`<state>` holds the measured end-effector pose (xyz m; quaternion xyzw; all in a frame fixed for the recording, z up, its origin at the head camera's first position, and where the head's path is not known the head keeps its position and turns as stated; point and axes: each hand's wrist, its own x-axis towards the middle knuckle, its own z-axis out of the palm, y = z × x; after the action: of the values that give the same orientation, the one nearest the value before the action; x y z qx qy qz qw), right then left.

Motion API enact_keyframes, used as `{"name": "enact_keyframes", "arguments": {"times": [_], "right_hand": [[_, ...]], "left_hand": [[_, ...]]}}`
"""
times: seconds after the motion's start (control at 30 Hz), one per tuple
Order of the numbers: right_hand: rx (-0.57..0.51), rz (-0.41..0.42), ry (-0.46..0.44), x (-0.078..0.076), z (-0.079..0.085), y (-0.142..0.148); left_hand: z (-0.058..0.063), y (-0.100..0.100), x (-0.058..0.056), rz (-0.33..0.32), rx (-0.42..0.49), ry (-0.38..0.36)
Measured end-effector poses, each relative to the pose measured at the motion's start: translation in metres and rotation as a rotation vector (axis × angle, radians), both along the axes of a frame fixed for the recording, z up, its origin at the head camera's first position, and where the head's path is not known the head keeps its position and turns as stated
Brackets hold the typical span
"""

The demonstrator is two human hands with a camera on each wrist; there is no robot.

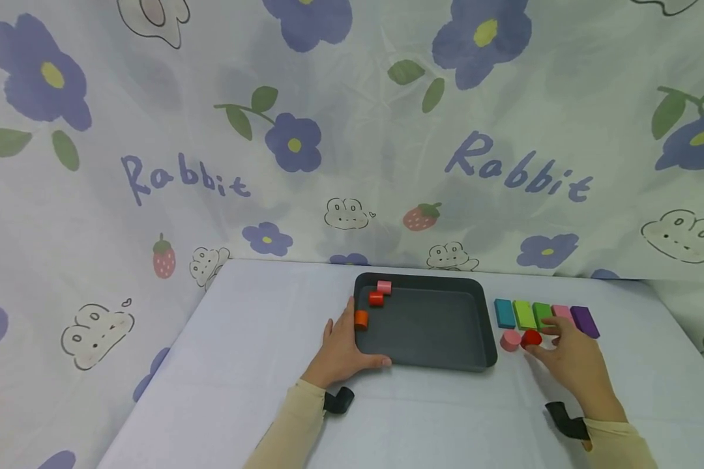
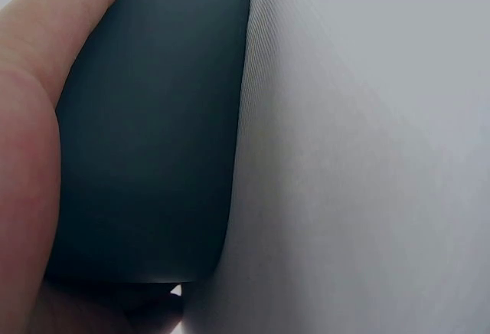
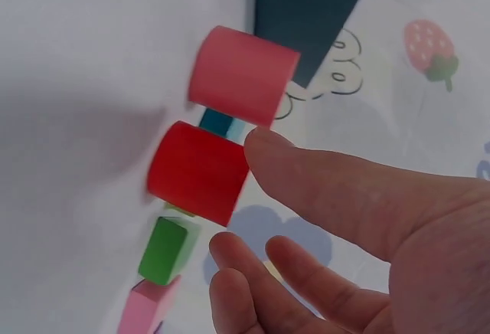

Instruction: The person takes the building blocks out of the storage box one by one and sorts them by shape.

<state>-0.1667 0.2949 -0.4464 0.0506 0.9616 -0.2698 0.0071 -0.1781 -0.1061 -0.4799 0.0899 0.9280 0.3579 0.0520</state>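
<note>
In the head view my left hand (image 1: 343, 348) rests at the near left corner of a dark grey tray (image 1: 428, 326). Its thumb lies along the front wall and its fingers along the left side. The left wrist view shows the thumb (image 2: 31, 119) against the tray wall (image 2: 153, 135). My right hand (image 1: 575, 358) is at a red cylinder (image 1: 530, 339), thumb and fingers spread around it; the right wrist view shows the thumb tip by the red cylinder (image 3: 199, 173) and the other fingers apart from it. Beside it stands a pink cylinder (image 1: 510, 340).
Inside the tray's left side are a pink block (image 1: 384, 287), a red block (image 1: 376, 299) and an orange cylinder (image 1: 360, 320). Right of the tray lies a row of blocks: blue (image 1: 505, 313), yellow-green (image 1: 525, 315), green (image 1: 542, 314), pink (image 1: 562, 312) and purple (image 1: 585, 322). A patterned curtain (image 1: 340, 176) hangs behind.
</note>
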Motion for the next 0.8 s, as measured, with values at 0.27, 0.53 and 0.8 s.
{"name": "enact_keyframes", "arguments": {"times": [0.27, 0.53, 0.8], "right_hand": [[-0.005, -0.002, 0.050, 0.005, 0.009, -0.004], [-0.009, -0.008, 0.119, 0.009, 0.016, -0.004], [-0.065, 0.003, 0.146, 0.006, 0.017, -0.021]], "left_hand": [[0.000, 0.000, 0.000, 0.002, -0.007, -0.013], [-0.001, 0.003, -0.001, 0.002, -0.023, -0.002], [-0.002, 0.001, 0.000, 0.009, -0.031, -0.008]]}}
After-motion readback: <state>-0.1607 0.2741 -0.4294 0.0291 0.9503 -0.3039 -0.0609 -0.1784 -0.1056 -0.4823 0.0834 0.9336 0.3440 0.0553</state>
